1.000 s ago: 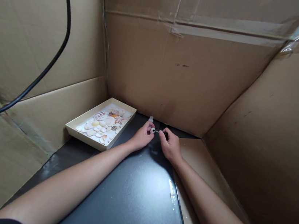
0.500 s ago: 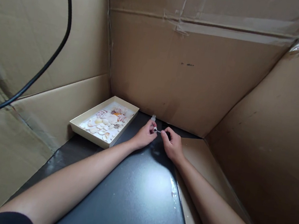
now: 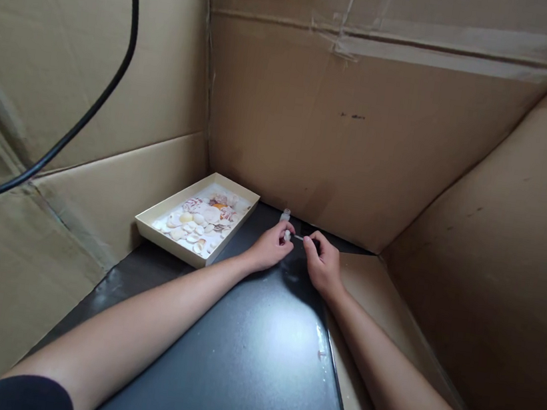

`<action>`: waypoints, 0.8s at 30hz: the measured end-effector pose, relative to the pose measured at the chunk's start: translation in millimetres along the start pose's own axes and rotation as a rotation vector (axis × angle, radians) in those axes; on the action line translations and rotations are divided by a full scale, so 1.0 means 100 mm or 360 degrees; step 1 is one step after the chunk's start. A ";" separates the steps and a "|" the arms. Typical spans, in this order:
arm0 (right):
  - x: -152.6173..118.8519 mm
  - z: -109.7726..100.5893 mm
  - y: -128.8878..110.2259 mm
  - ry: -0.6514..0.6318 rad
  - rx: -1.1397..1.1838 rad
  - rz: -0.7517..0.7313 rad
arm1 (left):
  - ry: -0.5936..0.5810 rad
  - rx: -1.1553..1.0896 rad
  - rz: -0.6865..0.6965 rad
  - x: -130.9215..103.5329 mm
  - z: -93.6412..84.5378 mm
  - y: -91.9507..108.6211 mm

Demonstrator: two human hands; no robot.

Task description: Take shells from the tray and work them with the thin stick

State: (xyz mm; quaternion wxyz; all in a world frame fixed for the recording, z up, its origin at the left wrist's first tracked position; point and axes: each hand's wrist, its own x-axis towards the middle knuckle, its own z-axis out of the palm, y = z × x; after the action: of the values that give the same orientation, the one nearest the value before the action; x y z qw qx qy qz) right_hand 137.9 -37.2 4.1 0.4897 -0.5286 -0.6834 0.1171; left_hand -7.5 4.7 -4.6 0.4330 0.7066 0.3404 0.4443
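Observation:
My left hand [image 3: 267, 250] is closed in a pinch on a small white piece [image 3: 287, 235], too small to tell its kind. My right hand [image 3: 323, 264] grips a thin pale stick [image 3: 299, 237]; its other end is hidden in the fingers. The stick's tip points left and lies close to the white piece; whether they touch, I cannot tell. Just behind my left hand is a small clear bottle [image 3: 285, 214], its lower part covered by the fingers.
A cream tray [image 3: 170, 245] with several seashells [image 3: 194, 218] stands at the left on the dark table [image 3: 233, 361]. Cardboard walls [image 3: 285, 112] enclose the table. A black cable [image 3: 99, 108] hangs at the left, and a cardboard sheet [image 3: 367, 291] lies along the right.
The whole view has shifted a little, so everything sits slightly further right. Both hands keep their grips, and the white piece seems slightly turned.

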 end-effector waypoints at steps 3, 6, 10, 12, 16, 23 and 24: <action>0.00 0.00 0.00 -0.0040 -0.0091 0.0023 | -0.0002 -0.0037 0.0032 0.00 0.01 -0.02; 0.00 0.00 -0.01 0.0065 -0.0117 0.0082 | -0.0026 -0.0098 0.0022 0.01 0.01 -0.05; -0.01 -0.01 -0.02 -0.0023 -0.0056 -0.0010 | -0.0039 -0.0133 0.0014 0.01 0.02 -0.08; 0.00 -0.01 -0.01 0.0014 -0.0122 0.0039 | -0.0041 -0.0138 0.0008 0.02 0.02 -0.09; 0.00 -0.01 -0.01 0.0072 -0.0086 0.0055 | -0.0047 -0.0148 0.0010 0.03 0.02 -0.10; 0.00 -0.01 0.00 0.0083 -0.0155 0.0099 | -0.0047 -0.0112 0.0015 0.03 0.02 -0.10; 0.00 -0.01 0.00 0.0082 -0.0123 0.0079 | -0.0047 -0.0108 0.0012 0.03 0.02 -0.10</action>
State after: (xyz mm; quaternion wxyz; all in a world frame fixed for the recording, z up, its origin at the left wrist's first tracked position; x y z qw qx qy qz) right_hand 138.7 -37.8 4.7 0.4833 -0.5667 -0.6613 0.0890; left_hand -5.7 10.3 -13.1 0.4599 0.6992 0.3162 0.4467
